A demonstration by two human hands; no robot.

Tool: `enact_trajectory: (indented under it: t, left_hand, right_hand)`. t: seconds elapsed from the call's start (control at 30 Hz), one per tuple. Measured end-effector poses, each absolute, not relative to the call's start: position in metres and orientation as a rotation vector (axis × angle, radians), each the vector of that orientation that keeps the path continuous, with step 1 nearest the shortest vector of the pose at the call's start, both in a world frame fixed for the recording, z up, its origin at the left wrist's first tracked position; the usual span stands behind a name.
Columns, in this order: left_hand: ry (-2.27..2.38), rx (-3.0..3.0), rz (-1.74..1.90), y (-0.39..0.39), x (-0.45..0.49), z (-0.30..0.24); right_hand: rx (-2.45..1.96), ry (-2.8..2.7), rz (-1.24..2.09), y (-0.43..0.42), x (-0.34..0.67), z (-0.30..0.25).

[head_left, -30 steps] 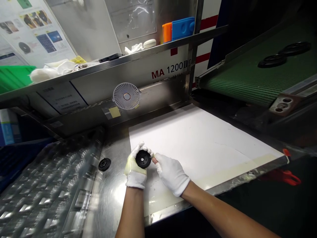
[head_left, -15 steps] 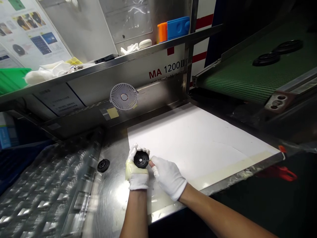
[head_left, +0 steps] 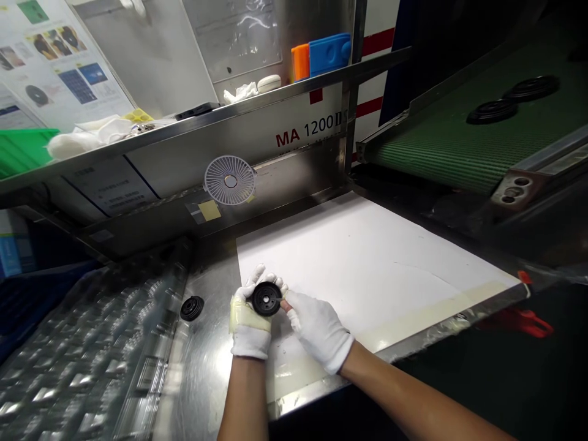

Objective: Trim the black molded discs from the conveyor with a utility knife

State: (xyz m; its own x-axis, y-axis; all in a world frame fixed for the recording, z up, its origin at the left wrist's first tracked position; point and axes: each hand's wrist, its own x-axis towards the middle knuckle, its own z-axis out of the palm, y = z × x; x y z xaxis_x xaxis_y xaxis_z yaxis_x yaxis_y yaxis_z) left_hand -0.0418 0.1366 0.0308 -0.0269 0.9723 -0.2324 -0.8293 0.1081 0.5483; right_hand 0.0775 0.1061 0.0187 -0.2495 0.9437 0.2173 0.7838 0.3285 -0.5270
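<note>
My left hand [head_left: 250, 321], in a white glove, grips a small round black plastic disc [head_left: 266, 298] above the near edge of the steel bench. My right hand [head_left: 316, 327], also gloved, has its fingers pinched against the disc's right rim; what the fingertips hold there is too small to make out. A second black disc [head_left: 192, 307] lies on the steel surface to the left of my hands. A white sheet [head_left: 367, 263] covers the bench behind and to the right of my hands.
Clear plastic blister trays [head_left: 87, 355] fill the lower left. A green conveyor belt [head_left: 459, 147] at the right carries two black discs [head_left: 492, 111]. A small white fan grille [head_left: 229, 180] hangs on the back panel under a steel shelf [head_left: 206, 119] with rags and coloured blocks.
The disc has turned slightly in my left hand and both hands have shifted a little on the bench edge. Nothing else moved.
</note>
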Motion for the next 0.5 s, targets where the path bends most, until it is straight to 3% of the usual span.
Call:
enact_trajectory:
  t: [0.5]
  left_hand:
    - [0.625, 0.133, 1.611, 0.142, -0.034, 0.036]
  right_hand:
    - [-1.479, -2.15, 0.491, 0.098, 0.074, 0.019]
